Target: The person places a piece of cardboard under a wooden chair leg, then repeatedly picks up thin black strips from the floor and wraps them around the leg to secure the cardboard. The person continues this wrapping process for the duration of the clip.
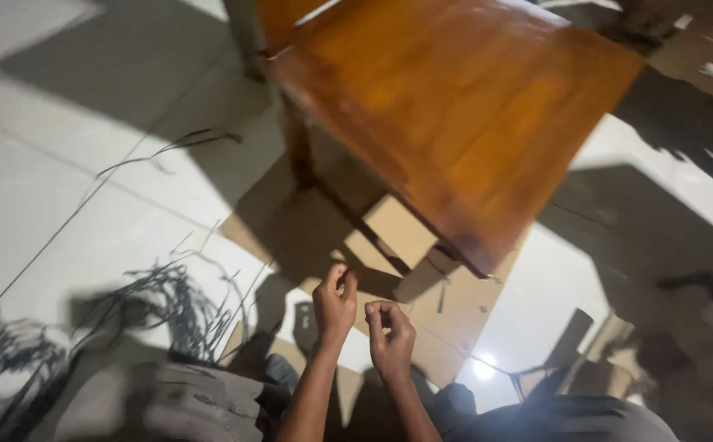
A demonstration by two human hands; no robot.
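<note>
Both hands hover just below the wooden worktop [454, 106]: the left hand [334, 304] and right hand [390, 337] are each curled narrow, fingertips pinched; whether they grip anything is too small to tell. Flattened cardboard [307, 229] lies beneath the worktop, and dark thin strips [168, 303] are scattered on the tiled floor [37, 164] left of it, seemingly unused.

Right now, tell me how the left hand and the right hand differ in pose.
The left hand is raised higher and farther out, its fingers curled toward the thumb in a pinch; the right hand sits lower and nearer the body, closed into a looser fist. The left hand leans toward the wooden table; the right hand is over the cardboard on the floor. Whether either holds anything is too blurred to tell. Both are bare.
</note>
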